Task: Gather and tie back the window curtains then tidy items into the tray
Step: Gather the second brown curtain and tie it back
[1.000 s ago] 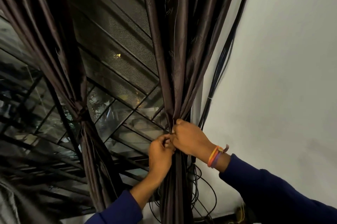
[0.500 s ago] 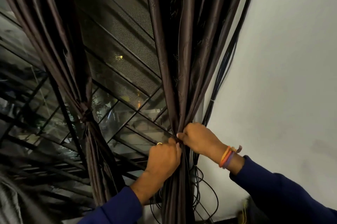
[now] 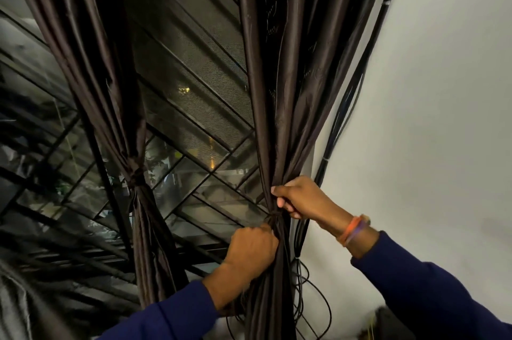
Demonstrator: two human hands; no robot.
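Head view: the right-hand curtain (image 3: 279,118) hangs bunched, long axis vertical, running up and down through both fists. The left hand (image 3: 250,249) is clenched on the cloth just below the tie knot (image 3: 274,218); the right hand (image 3: 300,197) is curled shut around the gather just above it, equally near. No tray visible. No legible writing.
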